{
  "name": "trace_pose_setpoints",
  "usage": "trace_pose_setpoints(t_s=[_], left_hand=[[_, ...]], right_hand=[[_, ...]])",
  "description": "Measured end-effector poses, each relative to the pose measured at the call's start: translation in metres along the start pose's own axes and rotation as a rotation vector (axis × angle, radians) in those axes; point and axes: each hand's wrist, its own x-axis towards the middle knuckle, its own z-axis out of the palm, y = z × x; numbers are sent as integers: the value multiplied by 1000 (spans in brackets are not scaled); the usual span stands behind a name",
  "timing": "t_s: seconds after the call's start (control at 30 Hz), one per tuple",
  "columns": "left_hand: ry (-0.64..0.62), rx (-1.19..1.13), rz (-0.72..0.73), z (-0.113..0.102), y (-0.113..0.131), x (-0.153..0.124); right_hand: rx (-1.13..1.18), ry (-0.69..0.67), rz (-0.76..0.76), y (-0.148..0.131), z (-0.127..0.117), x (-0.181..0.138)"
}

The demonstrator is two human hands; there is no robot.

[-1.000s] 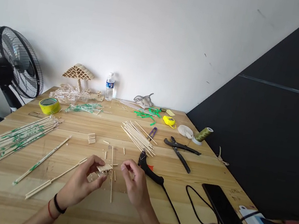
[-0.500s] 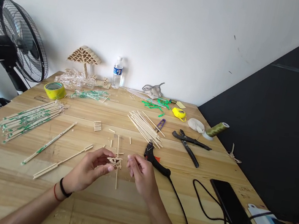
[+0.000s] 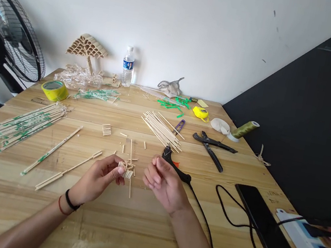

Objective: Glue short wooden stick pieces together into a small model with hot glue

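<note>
My left hand (image 3: pixel 96 182) pinches a small assembly of short wooden stick pieces (image 3: pixel 127 170) between thumb and fingers. Below and behind it, a long thin stick (image 3: pixel 130 188) lies on the table, partly covered. To the right, my right hand (image 3: pixel 165 184) is raised with curled fingers and the thumb pressed to them. Whether anything small is in that pinch is hidden. Just beyond the right hand lies a black glue gun (image 3: pixel 180 173) with an orange trigger. Short cut stick bits (image 3: pixel 123 148) and a little slatted stick panel (image 3: pixel 106 129) rest ahead of my hands.
Bare skewers (image 3: pixel 162 132), purple snips (image 3: pixel 179 125) and black pliers (image 3: pixel 212 151) lie ahead. A phone (image 3: pixel 263 220) and cables are on the right. Wrapped sticks (image 3: pixel 27 125), yellow tape (image 3: pixel 54 90) and a fan (image 3: pixel 12 28) stand left; a bottle (image 3: pixel 128 68) is at the back.
My left hand has turned the stick assembly, so its slatted side now shows. My right hand has moved slightly away from it, its fingers turned more toward me. The camera view has shifted.
</note>
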Motion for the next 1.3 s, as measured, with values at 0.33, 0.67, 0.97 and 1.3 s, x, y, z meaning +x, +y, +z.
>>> trace_pose_setpoints(t_s=[0.33, 0.67, 0.97, 1.3], left_hand=[[85, -240, -46, 0, -2, 3], [11, -352, 31, 6, -4, 3], [-4, -275, 95, 4, -2, -4], [-93, -275, -22, 1, 5, -2]], right_hand=[[-845, 184, -224, -1, -10, -2], [-900, 84, -201, 14, 7, -4], [-808, 109, -153, 16, 2, -2], [-697, 107, -156, 21, 1, -3]])
